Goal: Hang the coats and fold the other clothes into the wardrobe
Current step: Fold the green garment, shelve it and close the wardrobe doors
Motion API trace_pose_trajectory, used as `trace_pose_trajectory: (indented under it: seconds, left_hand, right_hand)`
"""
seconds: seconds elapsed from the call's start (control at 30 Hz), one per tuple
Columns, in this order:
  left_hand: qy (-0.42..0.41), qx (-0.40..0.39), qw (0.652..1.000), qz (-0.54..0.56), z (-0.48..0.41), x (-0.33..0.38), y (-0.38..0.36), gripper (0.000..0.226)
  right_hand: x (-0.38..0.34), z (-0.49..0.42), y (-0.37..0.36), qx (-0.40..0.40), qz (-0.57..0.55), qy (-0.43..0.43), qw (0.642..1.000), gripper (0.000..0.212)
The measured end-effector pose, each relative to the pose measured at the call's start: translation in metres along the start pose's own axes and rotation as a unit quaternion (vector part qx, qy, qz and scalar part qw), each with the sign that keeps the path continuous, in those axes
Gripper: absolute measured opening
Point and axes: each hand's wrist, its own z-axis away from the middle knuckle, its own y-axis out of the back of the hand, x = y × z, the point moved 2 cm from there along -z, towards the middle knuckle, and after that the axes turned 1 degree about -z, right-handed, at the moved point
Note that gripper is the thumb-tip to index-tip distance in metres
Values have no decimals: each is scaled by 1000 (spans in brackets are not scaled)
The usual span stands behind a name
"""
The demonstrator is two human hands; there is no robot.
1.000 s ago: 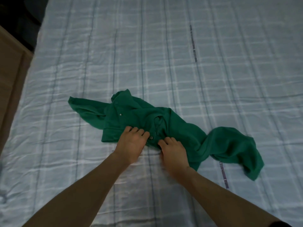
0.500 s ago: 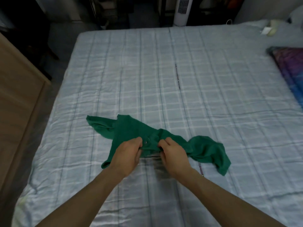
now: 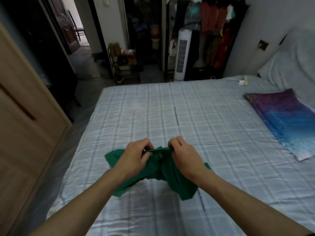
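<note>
Two hands hold one garment over the bed (image 3: 204,116), which carries a checked sheet. Green garment (image 3: 158,169): bunched, raised above the sheet, ends hanging low. Left hand (image 3: 134,159) and right hand (image 3: 184,155): each pinches the top edge, fingers curled round the cloth.

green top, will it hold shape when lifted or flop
Likely floppy: the green top sags in folds below where the left hand and right hand pinch it. Probably light, as pinches alone hold it up. Its ends may drag on the bed.
</note>
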Motion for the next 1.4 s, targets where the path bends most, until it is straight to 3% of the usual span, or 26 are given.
trace_pose_trajectory:
  seconds: [0.2, 0.43, 0.6, 0.9, 1.07, 1.17, 1.4]
  left_hand:
    - [7, -45, 999, -29, 39, 46, 20, 30]
    - [-44, 22, 969, -244, 52, 77, 36, 17]
    - [-74, 77, 945, -309, 55, 95, 55, 24]
    - [-121, 134, 933, -312, 79, 125, 63, 30]
    - [-109, 132, 940, -297, 84, 127, 59, 20]
    - [-118, 137, 940, -289, 85, 133, 58, 18]
    - [-128, 153, 936, -289, 81, 145, 62, 17]
  right_hand:
    - [-26, 34, 51, 37, 11, 27, 999, 15]
    - [-45, 54, 94, 58, 52, 68, 995, 17]
    - [-50, 57, 119, 93, 52, 82, 991, 19]
    - [-46, 90, 121, 126, 11, 133, 983, 26]
    - [-43, 108, 99, 118, -77, 88, 986, 22]
    - [-41, 118, 86, 99, -136, 44, 985, 29]
    - [-40, 126, 57, 46, -132, -5, 990, 17]
